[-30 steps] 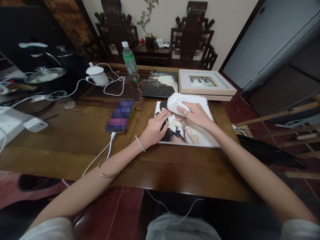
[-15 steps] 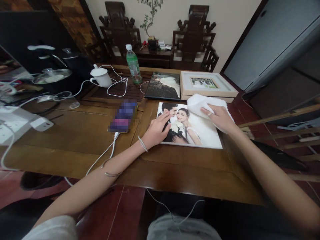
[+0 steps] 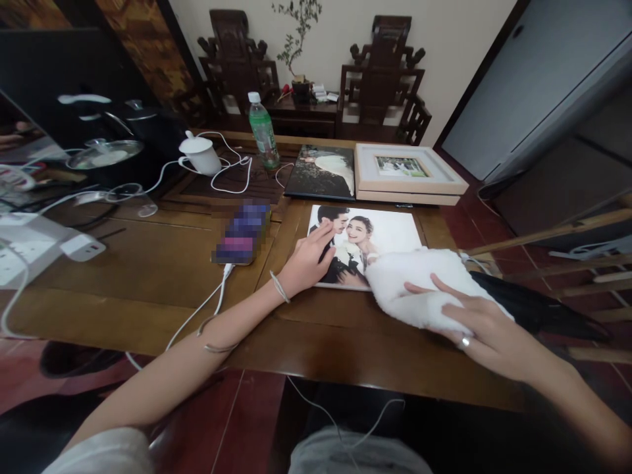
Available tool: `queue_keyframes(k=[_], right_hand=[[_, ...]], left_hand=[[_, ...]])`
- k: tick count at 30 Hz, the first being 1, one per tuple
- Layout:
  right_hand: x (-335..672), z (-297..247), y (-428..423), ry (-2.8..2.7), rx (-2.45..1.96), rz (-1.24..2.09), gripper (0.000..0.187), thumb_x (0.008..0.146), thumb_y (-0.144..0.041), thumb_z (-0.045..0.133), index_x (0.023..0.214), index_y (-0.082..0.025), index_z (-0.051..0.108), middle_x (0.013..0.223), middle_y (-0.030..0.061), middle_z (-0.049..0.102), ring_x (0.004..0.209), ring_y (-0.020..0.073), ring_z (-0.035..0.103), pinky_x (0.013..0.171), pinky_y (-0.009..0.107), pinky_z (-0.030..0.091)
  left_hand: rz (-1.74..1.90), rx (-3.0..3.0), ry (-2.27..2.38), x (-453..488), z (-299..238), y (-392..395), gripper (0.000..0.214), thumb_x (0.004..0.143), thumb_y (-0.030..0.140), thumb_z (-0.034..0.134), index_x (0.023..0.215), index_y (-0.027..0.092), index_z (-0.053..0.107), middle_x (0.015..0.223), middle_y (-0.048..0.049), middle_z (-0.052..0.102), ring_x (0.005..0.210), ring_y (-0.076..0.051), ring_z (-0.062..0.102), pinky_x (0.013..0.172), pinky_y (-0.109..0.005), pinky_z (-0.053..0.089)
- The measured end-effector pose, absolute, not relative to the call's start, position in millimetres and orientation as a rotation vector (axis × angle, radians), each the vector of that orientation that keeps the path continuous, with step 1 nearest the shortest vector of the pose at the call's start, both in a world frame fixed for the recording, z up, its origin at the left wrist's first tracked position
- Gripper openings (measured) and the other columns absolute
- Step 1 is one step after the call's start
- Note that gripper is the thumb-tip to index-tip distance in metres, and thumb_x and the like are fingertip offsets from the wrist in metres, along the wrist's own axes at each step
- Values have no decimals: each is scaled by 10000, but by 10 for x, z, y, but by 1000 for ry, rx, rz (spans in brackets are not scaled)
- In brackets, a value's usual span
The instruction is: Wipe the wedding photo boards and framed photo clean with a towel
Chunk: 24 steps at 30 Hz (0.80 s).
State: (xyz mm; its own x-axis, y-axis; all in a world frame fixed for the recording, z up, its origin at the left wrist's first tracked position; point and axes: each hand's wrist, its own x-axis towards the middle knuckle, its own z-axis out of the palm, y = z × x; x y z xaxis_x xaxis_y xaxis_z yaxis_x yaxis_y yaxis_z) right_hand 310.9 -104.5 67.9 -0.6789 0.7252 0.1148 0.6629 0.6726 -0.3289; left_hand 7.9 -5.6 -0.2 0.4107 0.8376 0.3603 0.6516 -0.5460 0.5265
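Cloth (image 3: 415, 289), white, fluffy, bunched, over glossy photo print (image 3: 390, 230)

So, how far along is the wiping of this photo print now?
It looks well along. The upper part of the photo print lies bare and shows no smear. In hand: the right hand presses the white cloth on its lower right corner, while the left hand steadies the left edge. Left, perhaps: the dark photo and the framed picture behind, which nothing touches.

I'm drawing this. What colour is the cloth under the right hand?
The cloth is white; the head view shows it.
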Motion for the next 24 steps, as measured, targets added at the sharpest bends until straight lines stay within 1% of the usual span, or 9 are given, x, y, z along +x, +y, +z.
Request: queue_keyframes(k=[2, 3, 4, 6, 13, 16, 19, 22, 24], right_hand=[[3125, 702, -849, -2609, -1264, 432, 264, 906, -372, 445, 730, -273, 615, 825, 64, 706, 953, 326, 669, 815, 452, 513], [3126, 706, -722, -2571, -1324, 438, 317, 916, -408, 430, 680, -261, 582, 705, 55, 661, 801, 301, 677, 740, 429, 504], [3121, 708, -584, -2526, -1368, 433, 359, 921, -443, 417, 644, -252, 542, 624, 38, 606, 677, 266, 646, 683, 404, 483], [3092, 707, -291, -2432, -1415, 403, 406, 920, -495, 414, 610, -239, 472, 578, 10, 534, 582, 209, 559, 627, 360, 435], [2916, 688, 411, -2253, -1435, 364, 407, 899, -536, 421, 676, -210, 520, 712, 25, 587, 711, 212, 543, 678, 332, 405], [2872, 654, 325, -2252, -1428, 329, 398, 909, -513, 412, 659, -215, 496, 667, 8, 559, 677, 198, 544, 690, 336, 424], [2892, 596, -12, -2329, -1421, 293, 368, 919, -463, 413, 646, -230, 496, 605, -2, 545, 623, 209, 575, 726, 392, 466], [2968, 536, -484, -2432, -1363, 301, 306, 928, -382, 410, 704, -246, 567, 701, 41, 649, 848, 304, 669, 813, 480, 495], [3020, 526, -788, -2484, -1289, 296, 231, 904, -341, 463, 742, -269, 609, 911, 67, 716, 1117, 344, 604, 866, 489, 507]], left_hand=[[872, 2365, 1288, 79, 3, -57, 433, 934, 233, 420, 1359, 164, 467, 1472, -138, 423, 1402, -250, 331, 1124, -507, 315], [876, 2361, 1287, 78, 5, -58, 432, 934, 234, 420, 1357, 164, 469, 1471, -139, 425, 1402, -249, 332, 1126, -506, 313], [878, 2356, 1287, 78, 6, -58, 432, 933, 234, 421, 1356, 161, 471, 1468, -141, 428, 1401, -249, 334, 1128, -503, 311], [882, 2350, 1284, 76, 5, -56, 430, 932, 234, 425, 1352, 157, 477, 1463, -143, 435, 1399, -250, 338, 1128, -502, 312], [891, 2354, 1269, 67, -10, -46, 439, 929, 234, 430, 1359, 159, 470, 1466, -140, 432, 1399, -252, 339, 1124, -513, 314], [885, 2357, 1276, 73, -8, -49, 442, 931, 235, 424, 1364, 151, 463, 1468, -143, 428, 1400, -247, 337, 1127, -505, 313], [895, 2351, 1280, 81, -7, -55, 442, 934, 239, 423, 1368, 163, 459, 1470, -138, 427, 1402, -250, 333, 1125, -509, 314], [903, 2351, 1282, 85, -15, -57, 439, 935, 242, 423, 1366, 169, 464, 1471, -137, 426, 1402, -257, 331, 1125, -511, 313], [906, 2352, 1282, 84, -26, -56, 440, 936, 241, 423, 1369, 171, 462, 1474, -135, 422, 1401, -258, 333, 1127, -511, 309]])
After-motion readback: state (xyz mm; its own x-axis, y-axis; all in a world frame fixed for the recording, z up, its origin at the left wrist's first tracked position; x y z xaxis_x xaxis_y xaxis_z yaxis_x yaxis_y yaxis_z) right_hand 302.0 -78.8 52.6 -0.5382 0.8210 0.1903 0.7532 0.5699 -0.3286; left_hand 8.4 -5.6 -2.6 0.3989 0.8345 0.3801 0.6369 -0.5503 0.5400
